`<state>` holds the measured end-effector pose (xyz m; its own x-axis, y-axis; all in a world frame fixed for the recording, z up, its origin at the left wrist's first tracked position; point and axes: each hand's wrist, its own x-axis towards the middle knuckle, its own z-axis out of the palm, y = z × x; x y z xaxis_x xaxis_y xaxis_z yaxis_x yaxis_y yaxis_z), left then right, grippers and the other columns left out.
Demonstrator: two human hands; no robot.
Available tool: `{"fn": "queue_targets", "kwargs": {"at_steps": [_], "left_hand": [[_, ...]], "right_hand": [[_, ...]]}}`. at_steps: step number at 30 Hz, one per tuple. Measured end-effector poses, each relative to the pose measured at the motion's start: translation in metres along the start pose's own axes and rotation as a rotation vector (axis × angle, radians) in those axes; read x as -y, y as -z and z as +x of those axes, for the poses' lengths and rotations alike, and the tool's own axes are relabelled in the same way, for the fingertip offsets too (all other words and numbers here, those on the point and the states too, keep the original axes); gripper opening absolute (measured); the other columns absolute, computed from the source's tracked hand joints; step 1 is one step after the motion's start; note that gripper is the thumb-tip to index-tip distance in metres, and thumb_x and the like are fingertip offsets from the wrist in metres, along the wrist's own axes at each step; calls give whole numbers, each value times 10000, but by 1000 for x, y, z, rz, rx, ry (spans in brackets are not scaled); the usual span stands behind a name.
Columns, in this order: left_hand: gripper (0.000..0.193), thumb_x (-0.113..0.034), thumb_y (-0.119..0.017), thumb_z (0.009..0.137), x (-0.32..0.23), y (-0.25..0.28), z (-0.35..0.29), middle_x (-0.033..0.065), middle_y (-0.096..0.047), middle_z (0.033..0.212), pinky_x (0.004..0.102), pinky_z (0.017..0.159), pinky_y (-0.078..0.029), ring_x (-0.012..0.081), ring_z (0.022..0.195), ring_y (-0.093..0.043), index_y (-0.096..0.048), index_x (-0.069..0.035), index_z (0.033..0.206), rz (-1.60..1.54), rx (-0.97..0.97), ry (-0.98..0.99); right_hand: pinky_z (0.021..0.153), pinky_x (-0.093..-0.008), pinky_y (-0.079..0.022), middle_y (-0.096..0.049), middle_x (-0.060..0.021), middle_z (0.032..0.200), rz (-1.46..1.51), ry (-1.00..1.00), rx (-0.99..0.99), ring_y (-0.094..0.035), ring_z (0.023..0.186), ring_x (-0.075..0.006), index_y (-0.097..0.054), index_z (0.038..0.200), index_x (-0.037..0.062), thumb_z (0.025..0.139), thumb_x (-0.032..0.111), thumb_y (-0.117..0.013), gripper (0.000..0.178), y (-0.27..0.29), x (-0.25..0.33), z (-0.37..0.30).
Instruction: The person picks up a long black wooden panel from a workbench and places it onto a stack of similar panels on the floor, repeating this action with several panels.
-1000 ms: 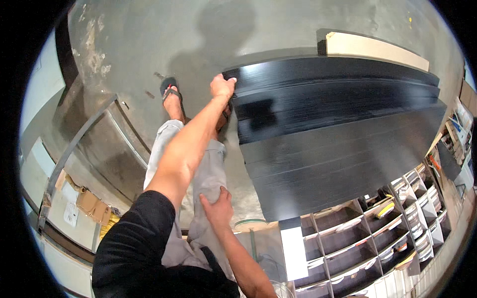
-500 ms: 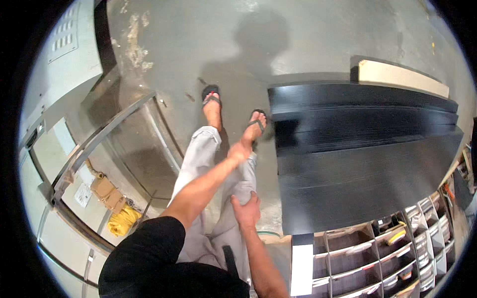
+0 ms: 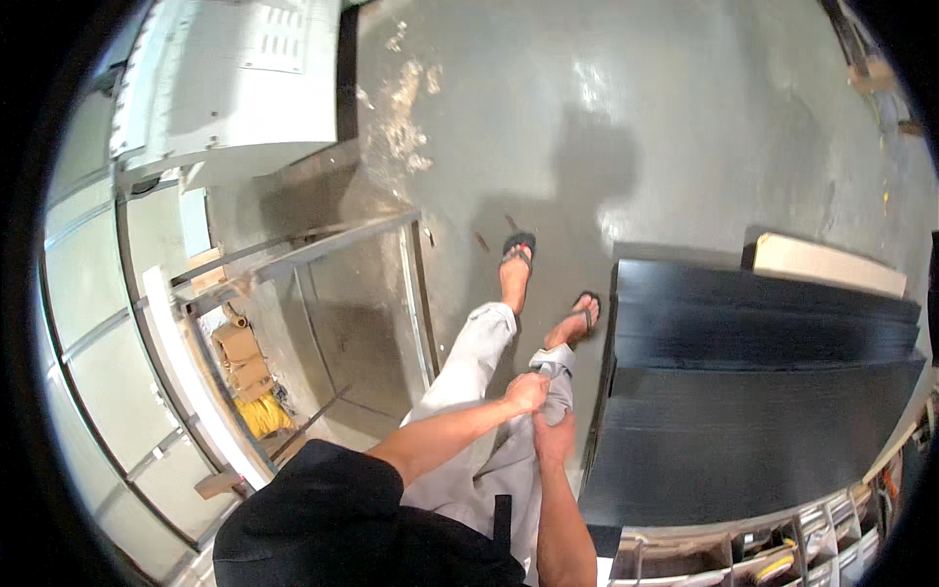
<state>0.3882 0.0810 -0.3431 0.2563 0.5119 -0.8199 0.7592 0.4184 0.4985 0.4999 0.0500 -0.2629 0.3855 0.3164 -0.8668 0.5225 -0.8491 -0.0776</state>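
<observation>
I wear light grey trousers (image 3: 455, 377), and both hands are on the right leg of them, below the knee. My left hand (image 3: 528, 391) reaches across, its fingers closed on the fabric a little above the right cuff (image 3: 556, 358). Just behind it, nearly touching, my right hand (image 3: 555, 437) grips the outer side of the same leg; its fingertips are partly hidden by the cloth. Black flip-flops are on both feet, the left flip-flop (image 3: 518, 245) farther forward than the right flip-flop (image 3: 587, 305).
A stack of black boards (image 3: 753, 440) lies close on my right, a pale wood strip (image 3: 827, 262) behind it. Divided bins (image 3: 685, 563) stand near right. At left are a metal frame (image 3: 323, 240), a white cabinet (image 3: 235, 98) and a yellow bundle (image 3: 262, 416).
My left hand has come up from near the right ankle to the trouser fabric beside my right hand. The view has shifted, so the surroundings sit lower and farther right.
</observation>
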Motion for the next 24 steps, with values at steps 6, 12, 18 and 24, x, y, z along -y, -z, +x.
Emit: {"fn": "queue_targets", "kwargs": {"at_steps": [6, 12, 18, 24], "left_hand": [[391, -266, -568, 812, -38, 170, -80, 163, -598, 1124, 369, 908, -436, 301, 1054, -565, -583, -56, 1141, -136, -446, 124], [311, -138, -611, 759, -48, 347, -243, 179, -599, 1075, 391, 904, -437, 330, 1030, -558, -599, -19, 1046, 173, -1308, -153], [699, -286, -683, 716, 32, 414, -374, 273, -338, 1349, 512, 1054, -206, 427, 1264, -291, -399, -30, 1300, 396, -1481, 178], [1037, -507, -695, 648, 65, 402, -370, 228, -74, 1475, 522, 1095, -52, 388, 1367, -37, -155, -87, 1427, 108, -1261, 535]], "right_hand": [[907, -429, -412, -517, -254, 1187, -136, 175, 26, -510, 1095, -383, -459, 1222, -5, 726, 429, -640, 683, 54, 36, -17], [592, -299, -464, -618, -79, 673, 162, 598, 99, -574, 626, -151, -636, 773, -12, 798, 289, -588, 306, 105, -14, 23], [499, -331, -451, -595, -87, 653, 527, 316, 120, -549, 538, -181, -623, 797, -3, 875, 278, -541, 303, 211, 2, 34], [531, -368, -534, -644, -106, 780, 747, 144, 16, -637, 646, -220, -555, 980, 22, 903, 211, -505, 210, 266, -12, 38]]}}
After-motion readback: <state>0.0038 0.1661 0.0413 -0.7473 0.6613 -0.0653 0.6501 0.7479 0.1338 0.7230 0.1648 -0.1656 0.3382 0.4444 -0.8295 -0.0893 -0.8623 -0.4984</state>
